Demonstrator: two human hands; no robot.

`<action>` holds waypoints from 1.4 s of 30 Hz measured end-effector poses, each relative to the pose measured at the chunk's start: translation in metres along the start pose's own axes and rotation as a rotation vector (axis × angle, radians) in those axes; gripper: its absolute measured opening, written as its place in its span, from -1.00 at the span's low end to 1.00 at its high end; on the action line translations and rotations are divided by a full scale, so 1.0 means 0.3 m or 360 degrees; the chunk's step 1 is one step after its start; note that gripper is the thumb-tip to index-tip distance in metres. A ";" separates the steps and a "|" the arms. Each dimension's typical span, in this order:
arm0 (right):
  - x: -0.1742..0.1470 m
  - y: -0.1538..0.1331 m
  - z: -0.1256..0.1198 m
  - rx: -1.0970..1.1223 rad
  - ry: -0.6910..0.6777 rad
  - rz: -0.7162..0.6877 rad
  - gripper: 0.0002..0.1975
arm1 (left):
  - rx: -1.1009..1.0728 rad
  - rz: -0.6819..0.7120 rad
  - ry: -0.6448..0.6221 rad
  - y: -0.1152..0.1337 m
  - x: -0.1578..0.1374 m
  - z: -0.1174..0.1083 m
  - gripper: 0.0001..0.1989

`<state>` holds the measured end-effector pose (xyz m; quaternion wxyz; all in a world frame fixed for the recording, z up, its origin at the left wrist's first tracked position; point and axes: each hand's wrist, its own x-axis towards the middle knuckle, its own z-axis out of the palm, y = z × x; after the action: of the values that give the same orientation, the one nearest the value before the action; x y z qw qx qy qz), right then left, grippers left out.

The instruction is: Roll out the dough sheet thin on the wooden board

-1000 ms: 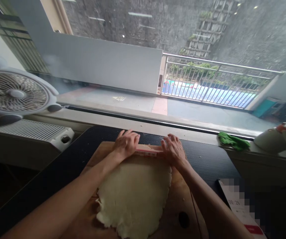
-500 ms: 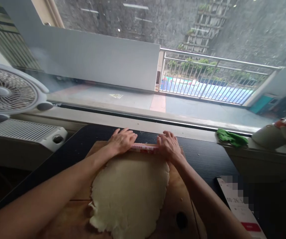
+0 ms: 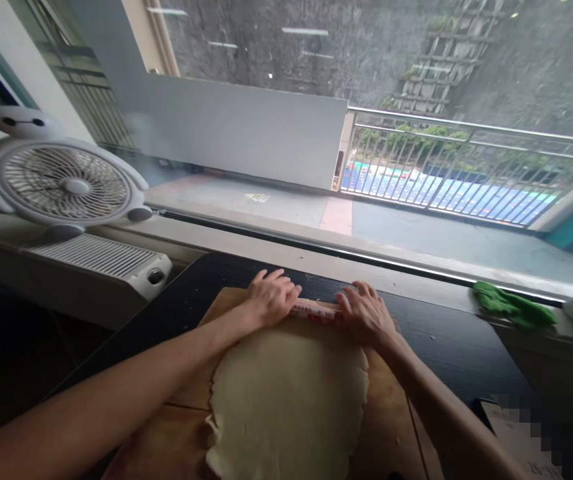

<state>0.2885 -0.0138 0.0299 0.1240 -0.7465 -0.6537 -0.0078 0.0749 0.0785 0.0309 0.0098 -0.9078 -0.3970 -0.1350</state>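
A pale rolled-out sheet of dough [image 3: 286,400] lies on a wooden board [image 3: 176,433], its edges ragged and cracked. Across its far end is a rolling pin [image 3: 315,309] with red-and-white printed wrapping; only its middle shows between the hands. My left hand [image 3: 272,297] is closed over the pin's left end, fingers bent forward over it. On the right end, my right hand [image 3: 366,312] rests the same way. Both palms cover the ends of the pin.
The board sits on a black table [image 3: 446,347] against a window ledge. A white fan [image 3: 74,187] stands at left above a white slatted unit [image 3: 111,257]. A green cloth [image 3: 514,305] lies on the ledge. A phone [image 3: 511,433] is at lower right.
The camera view has turned left, so everything sits further right and more of the fan shows. Both hands stay on the rolling pin at the far end of the dough.
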 end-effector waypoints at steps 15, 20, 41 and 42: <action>-0.040 -0.014 0.002 -0.0055 -0.0121 -0.0058 -0.55 | -0.0045 0.0099 -0.0077 -0.020 -0.039 0.005 -0.57; -0.027 -0.003 0.017 -0.0066 -0.0102 -0.0084 -0.57 | -0.0086 0.0111 -0.0088 -0.016 -0.037 -0.011 -0.59; 0.124 0.011 0.015 -0.0051 -0.0234 0.0224 -0.49 | 0.0012 -0.0277 -0.0169 -0.032 0.219 0.016 -0.46; 0.085 -0.005 0.016 -0.0054 -0.0223 0.0180 -0.50 | 0.0008 -0.0252 -0.0157 -0.033 0.191 0.016 -0.49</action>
<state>0.2900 0.0120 0.0298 0.0654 -0.7829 -0.6174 0.0404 0.1060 0.1269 0.0399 -0.0183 -0.8792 -0.4677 -0.0896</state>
